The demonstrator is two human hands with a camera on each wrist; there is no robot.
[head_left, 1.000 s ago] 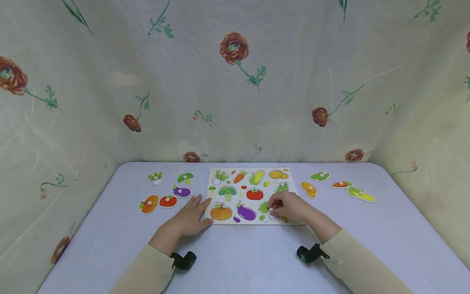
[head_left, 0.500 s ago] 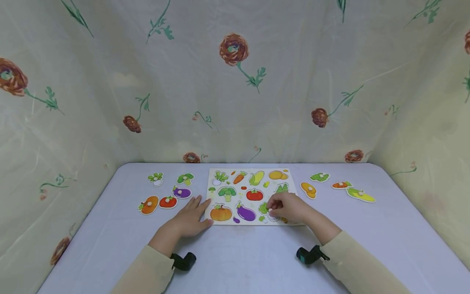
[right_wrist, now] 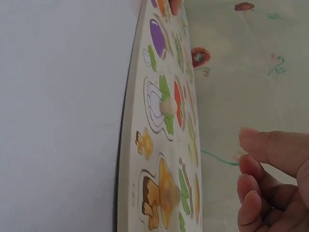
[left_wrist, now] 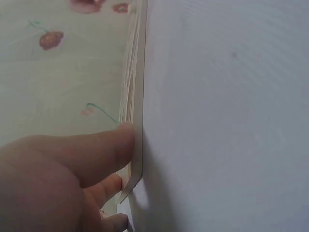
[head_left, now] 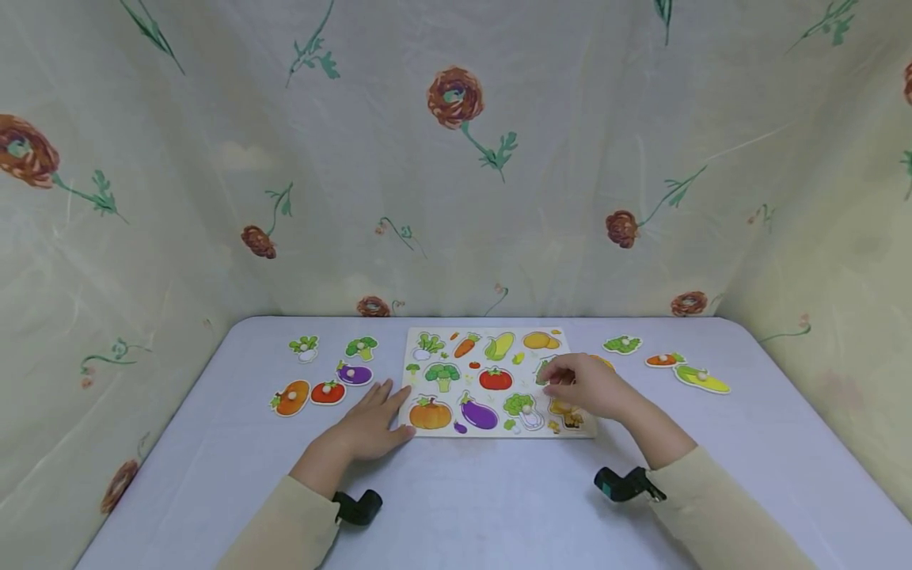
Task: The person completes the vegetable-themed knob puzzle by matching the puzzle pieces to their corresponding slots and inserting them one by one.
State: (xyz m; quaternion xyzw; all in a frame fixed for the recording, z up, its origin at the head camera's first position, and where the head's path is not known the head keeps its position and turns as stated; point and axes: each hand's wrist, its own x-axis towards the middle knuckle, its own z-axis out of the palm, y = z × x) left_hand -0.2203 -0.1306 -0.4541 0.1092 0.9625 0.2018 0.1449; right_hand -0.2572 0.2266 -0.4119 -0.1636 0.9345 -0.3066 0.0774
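**Two knobbed pieces on a bright vegetable board**

The puzzle board [head_left: 469, 383] lies flat on the desk [head_left: 456, 507], a thin, pale rectangle printed with rows of vegetables in clean outlines: glossy red tomato, purple eggplant, ribbed orange pumpkin. Towards its front right corner lies the cabbage piece [head_left: 518, 404], with frilly green leaves, white stalks and a round pale knob. Next to it, closer to that corner, is the mushroom piece [right_wrist: 166, 188], golden and brown, with a similar knob. Whether either sits fully flush is hard to tell.

The person's left hand [head_left: 372, 423] rests at the board's left edge, fingers extended, thumb touching near the front corner. The right hand [head_left: 591, 385] hangs over the board's right side, fingers loosely bent, holding nothing. Left of the board lie the tomato piece [head_left: 328, 392] and pumpkin piece [head_left: 290, 398]; to its right, the yellow corn piece [head_left: 701, 379].
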